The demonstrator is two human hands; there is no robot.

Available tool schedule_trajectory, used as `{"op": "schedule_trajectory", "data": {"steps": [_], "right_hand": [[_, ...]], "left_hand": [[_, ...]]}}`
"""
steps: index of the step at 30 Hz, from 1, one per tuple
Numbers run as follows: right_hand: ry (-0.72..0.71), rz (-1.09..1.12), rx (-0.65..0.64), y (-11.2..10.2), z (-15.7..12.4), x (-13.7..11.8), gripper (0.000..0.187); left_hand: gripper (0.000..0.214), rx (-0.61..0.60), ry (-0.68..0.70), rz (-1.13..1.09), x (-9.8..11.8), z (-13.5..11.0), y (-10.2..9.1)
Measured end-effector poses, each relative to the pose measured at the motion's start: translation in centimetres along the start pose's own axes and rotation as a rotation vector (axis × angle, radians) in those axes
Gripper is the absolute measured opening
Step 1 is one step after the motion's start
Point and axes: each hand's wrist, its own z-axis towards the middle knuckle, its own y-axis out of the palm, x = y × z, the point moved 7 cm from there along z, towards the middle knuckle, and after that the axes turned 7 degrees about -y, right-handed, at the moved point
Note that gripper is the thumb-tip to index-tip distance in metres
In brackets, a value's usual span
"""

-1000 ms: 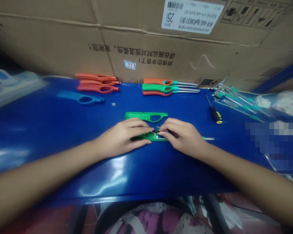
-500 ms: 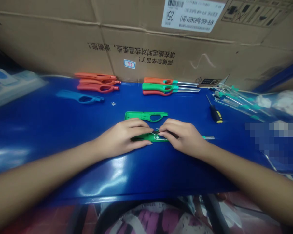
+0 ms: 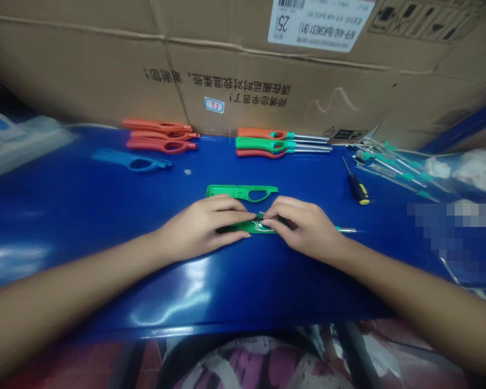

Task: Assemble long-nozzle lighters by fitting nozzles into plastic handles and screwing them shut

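Note:
A green lighter body half (image 3: 254, 227) lies on the blue table, with a metal tube sticking out to the right (image 3: 346, 230). My left hand (image 3: 204, 227) grips its left part, fingers and thumb closed around it. My right hand (image 3: 303, 224) rests over its right part, fingertips pinched at thin white wires in the middle. A second green shell half (image 3: 241, 192) lies just beyond both hands, untouched.
At the back lie orange shells (image 3: 160, 136), a blue shell (image 3: 133, 161), three assembled lighters (image 3: 275, 146) and a small screwdriver (image 3: 356, 186). Metal tube parts (image 3: 392, 165) are heaped at the right. A cardboard box (image 3: 243, 59) walls off the far side.
Almost nothing has changed; both hands stay on the green lighter half, with only slight fingertip movement at the wires.

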Motion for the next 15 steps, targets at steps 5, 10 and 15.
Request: {"op": "schedule_trajectory", "data": {"steps": [5,10,15], "right_hand": [[0.013,-0.009,-0.001,-0.02,-0.06,0.12,0.010],[0.018,0.000,0.006,-0.05,-0.08,0.21,0.010],[0.014,0.014,0.008,-0.08,0.07,0.26,0.011]], "left_hand": [[0.029,0.003,-0.007,0.001,0.00,0.02,0.00],[0.029,-0.005,-0.006,0.003,-0.01,0.02,0.08],[0.027,-0.019,-0.003,0.001,0.02,-0.02,0.06]]}}
